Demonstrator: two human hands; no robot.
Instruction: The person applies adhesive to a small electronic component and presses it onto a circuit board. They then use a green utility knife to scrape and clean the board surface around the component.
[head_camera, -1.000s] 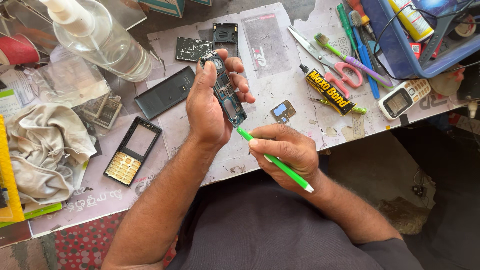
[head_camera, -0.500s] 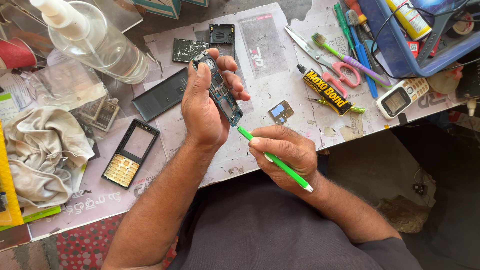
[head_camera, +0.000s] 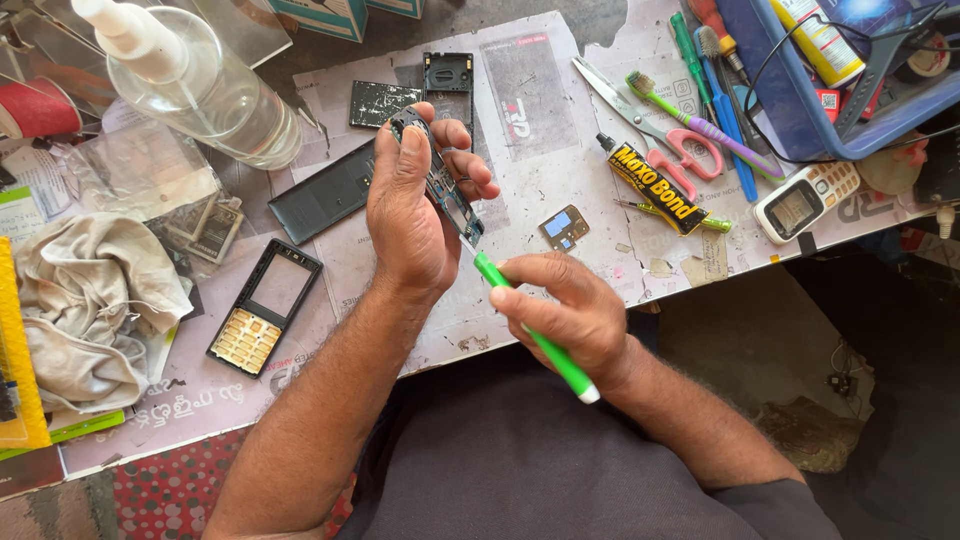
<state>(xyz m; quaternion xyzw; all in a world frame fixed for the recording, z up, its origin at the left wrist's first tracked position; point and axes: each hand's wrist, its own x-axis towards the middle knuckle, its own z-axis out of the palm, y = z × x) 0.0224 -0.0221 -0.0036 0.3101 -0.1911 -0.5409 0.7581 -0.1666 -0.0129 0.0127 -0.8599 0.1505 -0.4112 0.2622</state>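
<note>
My left hand (head_camera: 412, 215) grips a stripped phone body (head_camera: 440, 185) edge-on above the paper-covered bench (head_camera: 560, 110). A green-handled tool (head_camera: 530, 330) is held in my right hand (head_camera: 565, 315), and its tip touches the lower end of the phone body. Just beyond my left hand lie a dark back cover (head_camera: 322, 192), a scratched black panel (head_camera: 383, 103) and a small black frame (head_camera: 447, 72). A black front housing with a gold keypad (head_camera: 262, 308) lies left of my left forearm. A tiny screen module (head_camera: 564, 227) sits on the paper right of the phone body.
A clear plastic bottle (head_camera: 200, 85) lies at the far left, a crumpled cloth (head_camera: 90, 300) below it. To the right are a black-and-yellow glue tube (head_camera: 655, 187), scissors (head_camera: 650, 125), a toothbrush (head_camera: 690, 122), a white keypad phone (head_camera: 805, 200) and a blue tray (head_camera: 800, 110).
Both hands have stayed together over the bench. The phone body has tilted slightly, and the tool tip still rests at its lower end.
</note>
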